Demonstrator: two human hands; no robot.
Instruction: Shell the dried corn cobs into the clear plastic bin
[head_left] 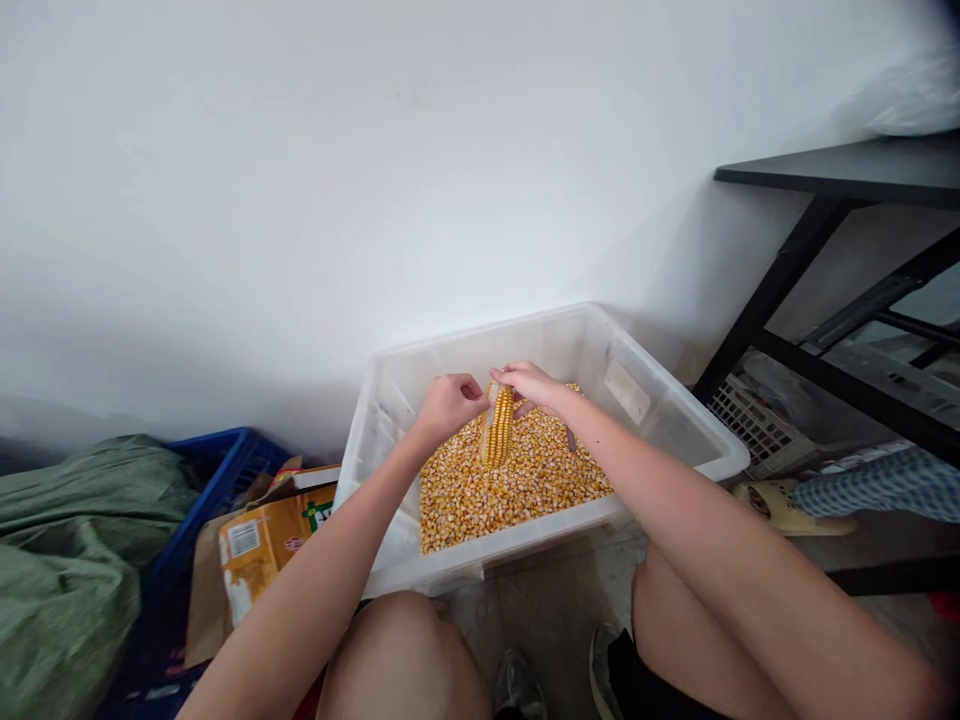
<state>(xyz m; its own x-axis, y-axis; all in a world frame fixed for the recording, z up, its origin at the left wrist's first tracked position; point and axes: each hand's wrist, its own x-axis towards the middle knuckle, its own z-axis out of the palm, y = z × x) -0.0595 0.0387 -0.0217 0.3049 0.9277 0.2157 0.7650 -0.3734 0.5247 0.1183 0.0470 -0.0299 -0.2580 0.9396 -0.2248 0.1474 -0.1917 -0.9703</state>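
My right hand (531,386) grips the upper end of a corn cob (498,432), thumb and fingers wrapped round it. The cob stands nearly upright; yellow kernels cover its right side, and a paler strip with kernels gone shows on its left. Closed, with curled fingers, my left hand (452,400) presses its thumb against that left side. Under both hands lies a thick layer of loose corn kernels (510,500) in a translucent white plastic bin (660,385). A small dark object (571,440) pokes out beside my right forearm, too covered to name.
Left of the bin are an orange carton (274,540), a blue crate (214,455) and a green cloth or sack (82,530). A black metal shelf (817,180) stands at right, with a white basket (757,425) and a slipper (795,508) beneath. A white wall rises behind.
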